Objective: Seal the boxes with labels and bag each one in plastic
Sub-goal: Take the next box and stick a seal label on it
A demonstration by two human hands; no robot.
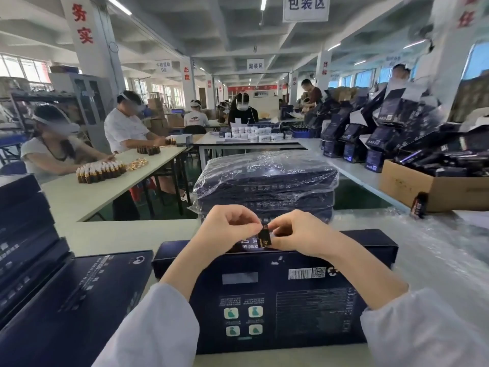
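- Label (265, 237), small and dark with gold print, is pinched between both hands just above the far edge of the box (277, 300), which lies flat on the near table.
- The left hand (227, 229) and right hand (299, 234) each clamp thumb and fingertips on the label, knuckles close together.
- The label looks thin, floppy and probably sticky, so edge holds likely suit it best.
- The box appears to be stiff card, light enough to lift by its long sides.
- Bagged boxes (264, 181) stacked beyond look slippery in their film.
- Fingers hide much of the label, and whether any backing remains cannot be told.
- The box print is too blurred to read.
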